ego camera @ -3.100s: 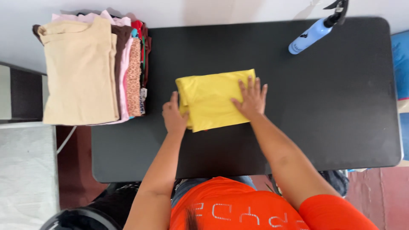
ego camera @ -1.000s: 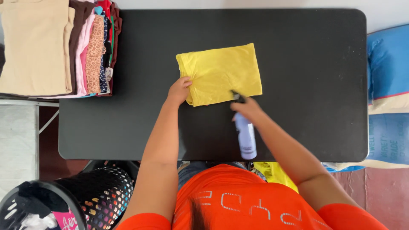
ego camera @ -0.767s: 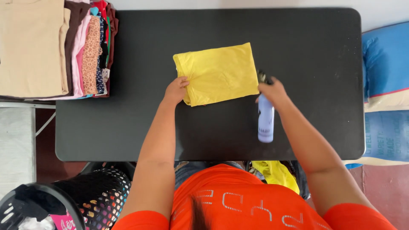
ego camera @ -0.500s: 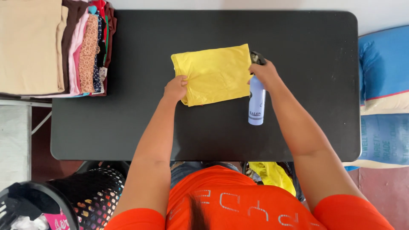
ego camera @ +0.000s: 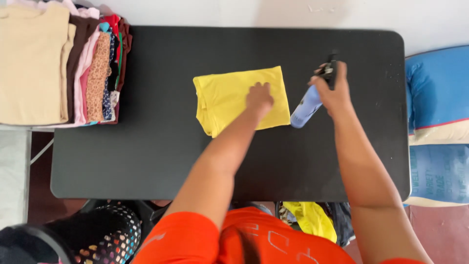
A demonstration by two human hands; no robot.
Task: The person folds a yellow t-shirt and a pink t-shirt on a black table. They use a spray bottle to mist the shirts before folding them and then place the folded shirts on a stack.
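**Two hands busy over the yellow cloth**

We see the folded yellow cloth lying flat near the middle of the black table. Our left hand rests on its right part, fingers loosely curled, gripping nothing. Just right of the cloth, our right hand is wrapped around the black head of a pale blue spray bottle, tilted, its base beside the cloth's right edge. Far left sits a stack of folded clothes.

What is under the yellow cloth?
The folded yellow cloth lies flat on the black table. The left hand rests on top. Anything beneath it is hidden.
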